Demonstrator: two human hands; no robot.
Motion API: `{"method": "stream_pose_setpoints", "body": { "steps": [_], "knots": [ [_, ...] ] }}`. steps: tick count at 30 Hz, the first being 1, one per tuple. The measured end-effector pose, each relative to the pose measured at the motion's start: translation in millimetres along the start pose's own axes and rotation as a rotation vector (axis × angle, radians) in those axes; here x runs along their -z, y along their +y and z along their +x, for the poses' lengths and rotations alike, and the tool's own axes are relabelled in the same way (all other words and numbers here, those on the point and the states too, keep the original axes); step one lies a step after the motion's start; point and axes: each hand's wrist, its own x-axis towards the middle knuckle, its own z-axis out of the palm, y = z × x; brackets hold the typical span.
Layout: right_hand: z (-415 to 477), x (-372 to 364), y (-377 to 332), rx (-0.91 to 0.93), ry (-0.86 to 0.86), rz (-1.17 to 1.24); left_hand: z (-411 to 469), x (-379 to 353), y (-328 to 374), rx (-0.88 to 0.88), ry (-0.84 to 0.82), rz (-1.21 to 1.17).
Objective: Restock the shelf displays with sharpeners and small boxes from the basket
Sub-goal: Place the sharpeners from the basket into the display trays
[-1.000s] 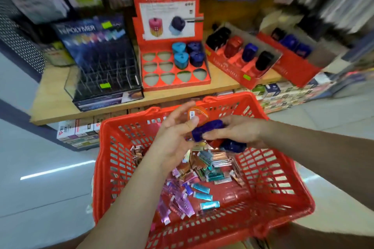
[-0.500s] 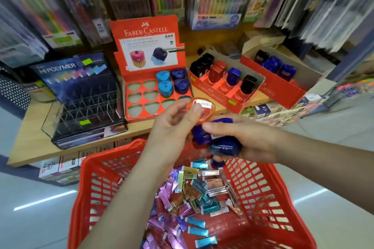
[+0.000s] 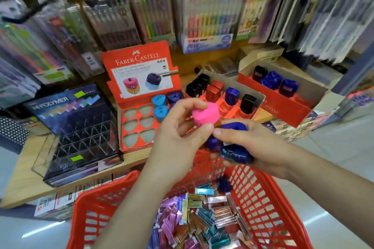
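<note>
Pink plastic stands out at the centre of the frame: the pink sharpener (image 3: 205,114) is pinched between thumb and fingers of the left hand (image 3: 180,137), just in front of the red display tray (image 3: 137,119), whose triangular slots left of centre are mostly empty. Right of centre, the right hand (image 3: 255,147) curls round several blue sharpeners (image 3: 235,154) above the basket (image 3: 261,188), where small boxes (image 3: 220,213) lie at the bottom. That crowded grip is the likeliest fault, since one could slip out. The pink one may also jam if turned wrong for its slot.
</note>
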Motion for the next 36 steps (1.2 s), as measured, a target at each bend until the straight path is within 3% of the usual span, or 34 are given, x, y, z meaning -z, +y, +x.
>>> {"method": "stream_pose_setpoints", "body": {
  "steps": [5,7,12,17,24,30,36],
  "knots": [
    [14.6,-0.3,19.1,0.097,0.029,-0.168,3.6,13.6,-9.6,0.105,-0.078,0.304],
    [24.1,-5.6,21.4,0.142,0.011,-0.229,1.8,16.4,-13.3,0.132,-0.084,0.28],
    [51.9,-16.7,7.0,0.159,-0.028,-0.3,24.4,51.8,-22.3,0.135,0.192,0.284],
    [74.5,-18.0,-6.3,0.121,-0.014,-0.22,73.4,122.9,-52.0,0.178,0.378,0.59],
    [84.6,-20.3,4.9,0.065,-0.068,-0.171,105.8,138.8,-88.6,0.042,0.232,1.063],
    [87.2,-17.1,8.8,0.031,-0.131,-0.188,107.6,142.8,-105.7,-0.015,0.081,1.234],
    [90.8,-20.9,-4.4,0.011,-0.121,-0.133,112.4,141.5,-104.1,0.051,0.079,1.273]
  ]
}}
